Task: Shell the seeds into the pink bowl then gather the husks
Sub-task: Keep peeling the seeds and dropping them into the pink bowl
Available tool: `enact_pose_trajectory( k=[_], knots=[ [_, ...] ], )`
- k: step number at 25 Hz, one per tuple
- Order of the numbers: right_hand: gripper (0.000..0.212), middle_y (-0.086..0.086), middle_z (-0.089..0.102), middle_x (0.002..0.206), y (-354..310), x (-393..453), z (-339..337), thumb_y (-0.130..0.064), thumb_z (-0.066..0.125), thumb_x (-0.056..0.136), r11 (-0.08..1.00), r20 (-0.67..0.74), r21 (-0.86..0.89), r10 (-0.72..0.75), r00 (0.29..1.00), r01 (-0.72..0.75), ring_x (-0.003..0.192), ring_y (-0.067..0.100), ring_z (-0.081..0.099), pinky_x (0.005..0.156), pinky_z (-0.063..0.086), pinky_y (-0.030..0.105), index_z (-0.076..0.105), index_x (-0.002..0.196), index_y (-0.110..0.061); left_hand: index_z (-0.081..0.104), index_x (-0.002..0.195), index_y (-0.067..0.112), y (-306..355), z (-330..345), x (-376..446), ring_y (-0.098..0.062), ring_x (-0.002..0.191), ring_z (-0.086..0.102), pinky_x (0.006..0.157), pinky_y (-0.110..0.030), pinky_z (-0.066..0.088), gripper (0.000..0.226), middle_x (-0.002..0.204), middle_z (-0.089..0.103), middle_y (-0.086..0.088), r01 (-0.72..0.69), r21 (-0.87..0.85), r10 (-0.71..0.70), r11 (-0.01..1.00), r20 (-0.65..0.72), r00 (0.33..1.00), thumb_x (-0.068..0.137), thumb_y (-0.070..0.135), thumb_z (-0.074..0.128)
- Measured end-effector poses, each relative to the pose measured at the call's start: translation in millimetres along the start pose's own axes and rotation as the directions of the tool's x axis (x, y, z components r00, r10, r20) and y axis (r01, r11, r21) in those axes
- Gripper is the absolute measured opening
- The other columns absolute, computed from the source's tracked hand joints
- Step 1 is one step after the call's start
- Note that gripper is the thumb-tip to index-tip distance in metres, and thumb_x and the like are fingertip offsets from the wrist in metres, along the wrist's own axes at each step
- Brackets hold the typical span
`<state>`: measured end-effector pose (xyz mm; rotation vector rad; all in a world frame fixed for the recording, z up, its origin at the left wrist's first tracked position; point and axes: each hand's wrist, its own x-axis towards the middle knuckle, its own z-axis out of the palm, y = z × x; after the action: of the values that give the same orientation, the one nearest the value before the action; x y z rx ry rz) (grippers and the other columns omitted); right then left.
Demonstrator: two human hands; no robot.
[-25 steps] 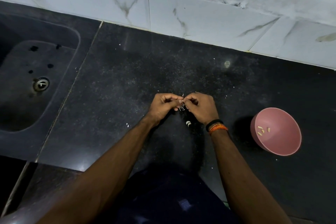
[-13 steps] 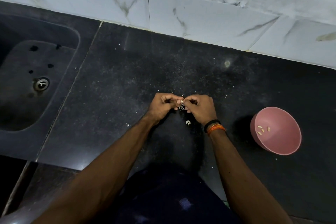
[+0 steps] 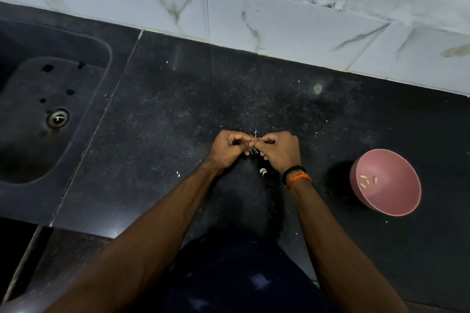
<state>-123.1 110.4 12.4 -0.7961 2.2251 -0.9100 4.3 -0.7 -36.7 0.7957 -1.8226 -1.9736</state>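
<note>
Your left hand (image 3: 229, 150) and right hand (image 3: 278, 151) meet knuckle to knuckle over the middle of the black counter (image 3: 178, 122), fingers curled in on both. Between the fingertips you pinch a seed (image 3: 255, 138); it is tiny and half hidden, so it may be a bit of husk rather than a whole seed, and a thin pale sliver sticks up from the pinch toward 12 o'clock. Both hands are closed tight around that one small piece, with no other thing in either palm that shows.

Just under the fingers, toward 6 o'clock from the pinch, a few pale husks (image 3: 254, 152) lie on the counter, and a little farther toward 6 o'clock sit two curved white seeds (image 3: 263, 172), close beside your right wrist. That wrist wears a black band (image 3: 292, 171) and an orange thread band (image 3: 300, 178) touching each other.

The pink bowl (image 3: 396, 201) stands at 4 o'clock from your hands, well apart from them, tilted so its mouth faces you. A few shelled kernels (image 3: 367, 181) rest inside on its wall.

At 9 o'clock, well apart, the dark sink (image 3: 96, 48) is set into the counter, its metal drain (image 3: 57, 117) showing. White marbled tiles (image 3: 279, 23) run along the 12 o'clock edge.
</note>
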Motion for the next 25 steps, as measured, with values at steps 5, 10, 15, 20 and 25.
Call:
enact_pose_trajectory(
  k=[5, 10, 15, 20, 25],
  knots=[
    [0.012, -0.002, 0.072, 0.061, -2.8, -1.7, 0.6, -0.031, 0.082, 0.079, 0.999, -0.001, 0.025, 0.023, 1.000, -0.023, 0.061, 0.014, 0.073, 0.066, 0.064, 0.040, 0.076, 0.070, -0.025, 0.076, 0.102, -0.003, 0.2, -1.0, 1.0, -0.030, 0.074, 0.064, 0.069, -0.034, 0.056, 0.015, 0.094, 0.076, -0.019, 0.012, -0.004, -0.012, 1.000, 0.000, 1.000, 0.089, -0.001, 0.070],
    [0.013, 0.003, 0.071, 0.061, -2.9, -5.6, -1.4, -0.013, 0.076, 0.085, 0.971, 0.010, 0.232, 0.063, 0.998, -0.064, 0.054, 0.010, 0.065, 0.057, 0.055, 0.028, 0.076, 0.073, -0.018, 0.074, 0.105, -0.005, 8.7, -1.6, -1.6, -0.020, 0.075, 0.067, 0.069, -0.026, 0.057, 0.017, 0.092, 0.076, -0.015, 0.039, -0.105, -0.038, 0.994, 0.012, 0.999, 0.089, -0.001, 0.070],
    [0.018, 0.004, 0.070, 0.063, 2.5, -4.5, 5.3, -0.003, 0.069, 0.087, 0.878, 0.040, 0.464, 0.107, 0.993, -0.113, 0.058, 0.010, 0.061, 0.054, 0.049, 0.022, 0.077, 0.074, -0.012, 0.072, 0.108, -0.006, 12.7, -4.5, -2.8, -0.025, 0.085, 0.066, 0.071, -0.024, 0.054, 0.018, 0.093, 0.074, -0.017, 0.091, -0.230, -0.086, 0.969, 0.033, 0.996, 0.091, -0.003, 0.065],
    [0.019, 0.009, 0.066, 0.065, -1.3, -4.1, 10.4, 0.002, 0.065, 0.089, 0.810, 0.070, 0.572, 0.108, 0.992, -0.128, 0.058, 0.012, 0.058, 0.053, 0.047, 0.020, 0.075, 0.076, -0.007, 0.072, 0.107, -0.005, 14.8, -7.8, -2.1, -0.021, 0.085, 0.065, 0.075, -0.025, 0.051, 0.019, 0.094, 0.073, -0.016, 0.141, -0.329, -0.132, 0.934, 0.048, 0.990, 0.090, -0.007, 0.062],
    [0.011, 0.012, 0.063, 0.068, -3.7, -3.5, 12.5, 0.004, 0.063, 0.088, 0.747, 0.091, 0.646, 0.133, 0.987, -0.160, 0.058, 0.012, 0.056, 0.053, 0.045, 0.020, 0.073, 0.084, 0.005, 0.072, 0.107, -0.002, 14.3, -8.1, -2.0, -0.015, 0.078, 0.066, 0.071, -0.023, 0.052, 0.020, 0.089, 0.072, -0.013, 0.106, -0.372, -0.107, 0.922, 0.017, 0.994, 0.089, -0.007, 0.065]
  ],
)
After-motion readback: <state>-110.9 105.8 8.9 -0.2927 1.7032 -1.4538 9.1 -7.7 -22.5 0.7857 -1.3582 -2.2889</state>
